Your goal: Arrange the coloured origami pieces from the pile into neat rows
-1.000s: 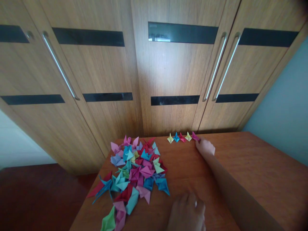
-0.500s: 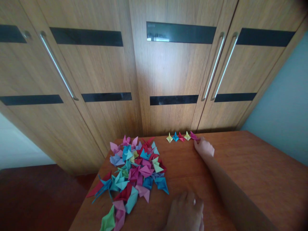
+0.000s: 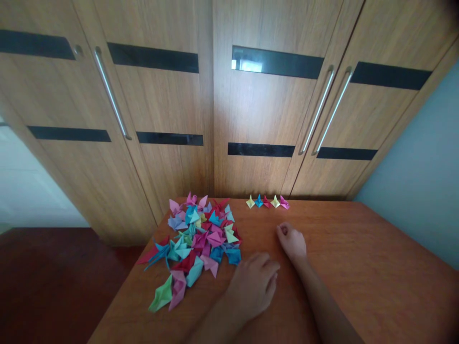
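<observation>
My left hand (image 3: 253,284) hovers over the table's near middle, just right of the heap of folded paper cranes (image 3: 206,239). Its fingers are loosely bent and somewhat apart from the thumb, with nothing visible in them. Farther off, my right hand (image 3: 293,242) is curled into a loose fist with nothing showing in it. Beyond it, a short row of small paper cranes runs along the table's back edge: a pale yellow crane (image 3: 250,202), a blue crane (image 3: 258,201), a red crane (image 3: 266,202), another yellow crane (image 3: 275,202) and a magenta crane (image 3: 284,202).
The brown wooden table (image 3: 358,267) stands against a wooden wardrobe (image 3: 172,100) with metal handles and dark strips. On the table's left, a green crane (image 3: 162,295) and a pink crane (image 3: 178,289) lie at the heap's near end. A pale wall (image 3: 419,177) rises at right.
My right hand has let go of the magenta crane at the row's end and drawn back toward me. My left hand has come farther forward, toward the heap. The view has shifted slightly.
</observation>
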Demonstrator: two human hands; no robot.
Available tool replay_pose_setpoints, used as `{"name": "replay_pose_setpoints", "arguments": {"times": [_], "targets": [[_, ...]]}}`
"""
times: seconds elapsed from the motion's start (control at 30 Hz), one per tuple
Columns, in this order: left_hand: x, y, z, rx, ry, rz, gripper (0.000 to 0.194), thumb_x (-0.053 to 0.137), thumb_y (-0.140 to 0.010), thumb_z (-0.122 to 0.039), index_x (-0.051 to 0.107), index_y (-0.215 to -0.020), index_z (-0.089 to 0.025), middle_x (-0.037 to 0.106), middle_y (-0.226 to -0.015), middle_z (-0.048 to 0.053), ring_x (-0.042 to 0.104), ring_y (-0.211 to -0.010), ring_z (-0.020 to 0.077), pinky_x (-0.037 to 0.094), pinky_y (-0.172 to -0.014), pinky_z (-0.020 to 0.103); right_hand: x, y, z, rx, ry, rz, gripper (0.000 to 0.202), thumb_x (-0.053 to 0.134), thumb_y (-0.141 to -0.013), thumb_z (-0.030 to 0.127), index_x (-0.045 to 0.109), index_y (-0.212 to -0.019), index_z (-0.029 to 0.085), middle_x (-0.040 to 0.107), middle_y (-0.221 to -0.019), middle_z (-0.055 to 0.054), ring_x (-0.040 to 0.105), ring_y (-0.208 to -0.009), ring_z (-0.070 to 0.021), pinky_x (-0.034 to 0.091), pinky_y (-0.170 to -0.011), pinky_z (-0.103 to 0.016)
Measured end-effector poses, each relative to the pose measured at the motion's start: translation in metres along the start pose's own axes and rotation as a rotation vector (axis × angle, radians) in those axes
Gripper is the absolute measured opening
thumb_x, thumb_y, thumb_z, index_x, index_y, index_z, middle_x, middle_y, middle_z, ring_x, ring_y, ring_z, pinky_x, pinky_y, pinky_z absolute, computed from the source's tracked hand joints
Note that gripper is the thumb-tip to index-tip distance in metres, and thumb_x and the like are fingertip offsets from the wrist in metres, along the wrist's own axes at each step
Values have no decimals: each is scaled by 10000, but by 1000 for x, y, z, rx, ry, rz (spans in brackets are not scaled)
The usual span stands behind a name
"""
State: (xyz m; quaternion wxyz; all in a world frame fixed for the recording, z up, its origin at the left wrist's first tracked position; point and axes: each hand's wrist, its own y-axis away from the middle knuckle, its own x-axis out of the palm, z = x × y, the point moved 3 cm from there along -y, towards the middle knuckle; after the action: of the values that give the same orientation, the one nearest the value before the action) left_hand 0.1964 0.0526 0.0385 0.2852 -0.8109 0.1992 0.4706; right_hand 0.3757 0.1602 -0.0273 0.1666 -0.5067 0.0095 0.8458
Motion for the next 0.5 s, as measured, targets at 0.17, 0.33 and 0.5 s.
{"name": "replay_pose_setpoints", "arguments": {"times": [0.17,0.33,0.5], "targets": [[-35,19,33,-107,-81,-256,273,445,-848,-137,590,-1060,-229,590,-1054,48,550,-972,186,464,-867,324,-1,18,8,-83,-56,74,182,456,-850,360,595,-809,249,650,-695,18,609,-670,-149,339,-566,-211],[-69,80,80,-256,-288,-430,267,460,-870,-229,589,-1103,-219,585,-1100,72,538,-1034,222,441,-927,380,-4,17,10,-71,-79,109,174,461,-849,354,604,-821,259,653,-731,17,606,-689,-149,340,-558,-210],[-94,140,96,-417,-389,-454,285,484,-845,-375,634,-1034,-223,616,-1072,70,572,-983,243,460,-899,390,-4,16,11,-92,-45,147,165,468,-840,336,611,-809,259,647,-718,14,593,-681,-147,313,-546,-215]]}}
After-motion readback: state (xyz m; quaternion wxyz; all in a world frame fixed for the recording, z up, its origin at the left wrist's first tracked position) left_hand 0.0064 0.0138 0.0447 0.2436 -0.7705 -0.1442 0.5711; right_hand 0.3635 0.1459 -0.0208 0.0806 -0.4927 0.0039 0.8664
